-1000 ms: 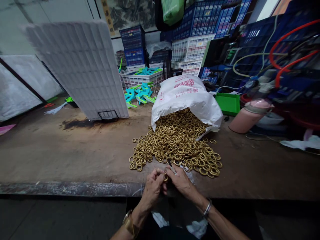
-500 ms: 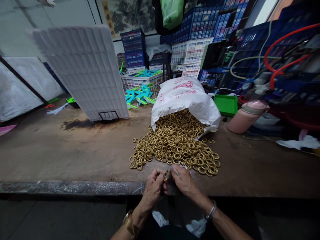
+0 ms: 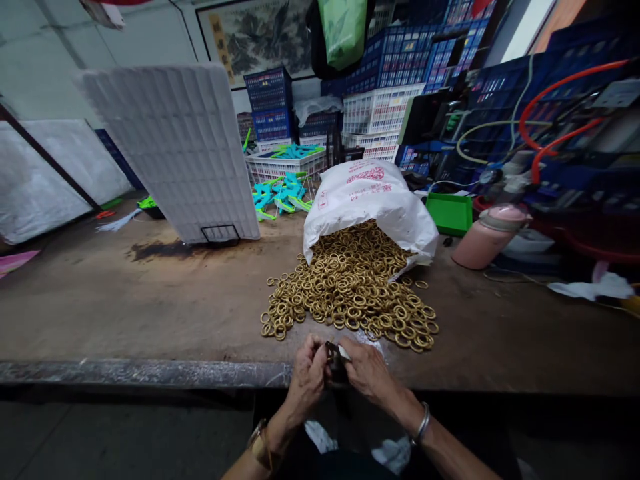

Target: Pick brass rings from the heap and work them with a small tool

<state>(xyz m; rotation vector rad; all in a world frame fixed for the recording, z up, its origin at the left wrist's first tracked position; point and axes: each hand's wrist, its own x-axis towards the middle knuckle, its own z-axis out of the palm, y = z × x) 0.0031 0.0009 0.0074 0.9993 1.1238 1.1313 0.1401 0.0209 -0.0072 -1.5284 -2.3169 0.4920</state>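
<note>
At the table's near edge, my left hand (image 3: 307,372) is closed, pinching a gold-coloured ring (image 3: 329,359) between thumb and fingers; most of the ring is hidden. Close on its right, my right hand (image 3: 369,368) is wrapped round a small hand tool (image 3: 344,353) with a pale part showing; its exact kind I cannot make out. A dark piece lies between the two hands, against the ring. Just beyond them spreads a heap of gold-coloured rings (image 3: 345,300), spilling from the mouth of a white woven sack (image 3: 360,193) lying on its side.
A pale ribbed panel (image 3: 175,153) stands tilted on the brown table (image 3: 150,313) at left. Turquoise and green plastic pieces (image 3: 283,193) lie behind the sack. To the right are a green tray (image 3: 449,213) and a pink bottle (image 3: 487,237). Stacked crates (image 3: 395,60) fill the back.
My right hand has turned and come nearer to my left, bringing the tool up to the ring. The view has shifted slightly. The heap and sack look the same.
</note>
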